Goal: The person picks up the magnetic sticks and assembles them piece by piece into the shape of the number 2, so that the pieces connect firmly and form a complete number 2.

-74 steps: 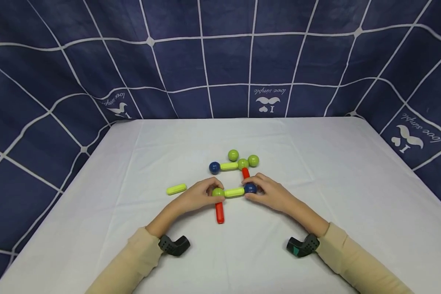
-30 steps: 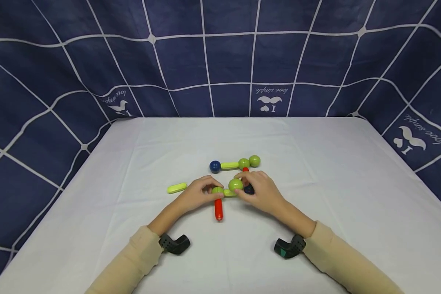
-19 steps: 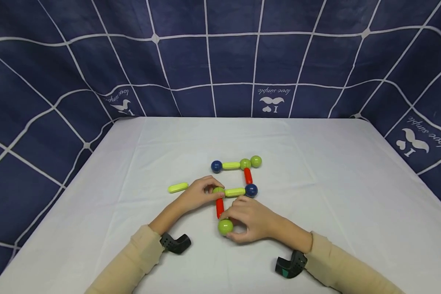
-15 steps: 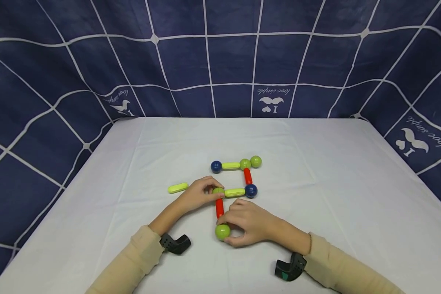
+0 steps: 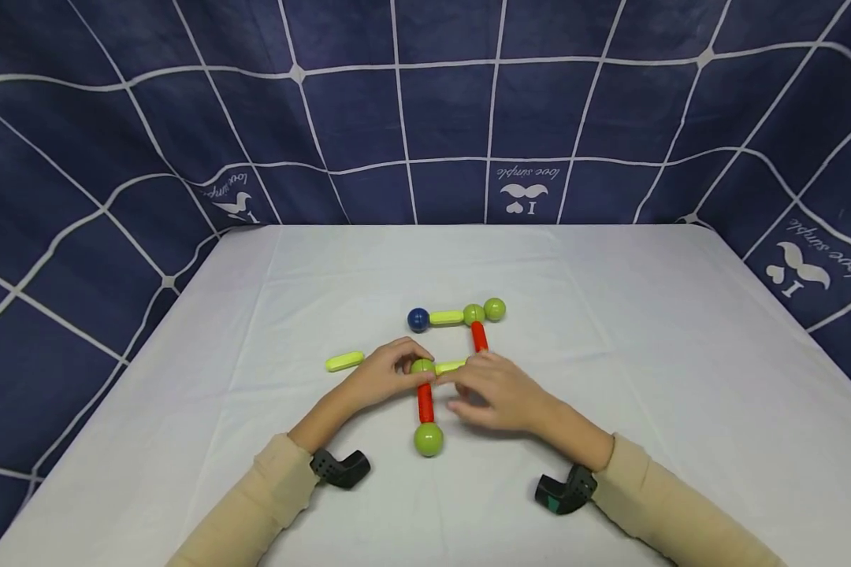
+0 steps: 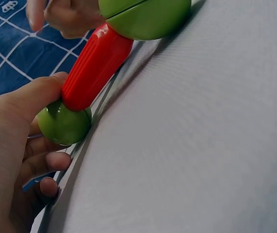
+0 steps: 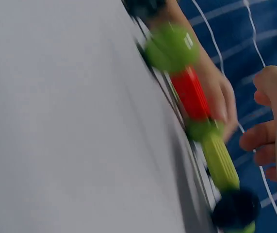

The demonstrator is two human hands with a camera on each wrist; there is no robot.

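Observation:
A chain of balls and rods lies on the white cloth. My left hand (image 5: 385,376) pinches the green ball (image 6: 64,123) at its bend, thumb on the near side. From that ball a red rod (image 5: 425,403) runs toward me to another green ball (image 5: 429,439). A yellow-green rod (image 7: 220,162) leads right to a dark blue ball (image 7: 236,208), which my right hand hides in the head view. My right hand (image 5: 503,394) hovers over that part, fingers parted and holding nothing. Beyond it a second red rod (image 5: 479,336) reaches a far green ball (image 5: 473,314).
Another yellow-green rod (image 5: 447,317) joins the far green ball to a blue ball (image 5: 418,319). One more green ball (image 5: 495,309) sits beside them at the right. A loose yellow-green rod (image 5: 344,361) lies left of my left hand. A dark blue checked curtain (image 5: 440,110) hangs behind the table.
My right hand brought a green ball from the back to the near end of the red rod, let go of it and moved up and away. My left hand kept its grip.

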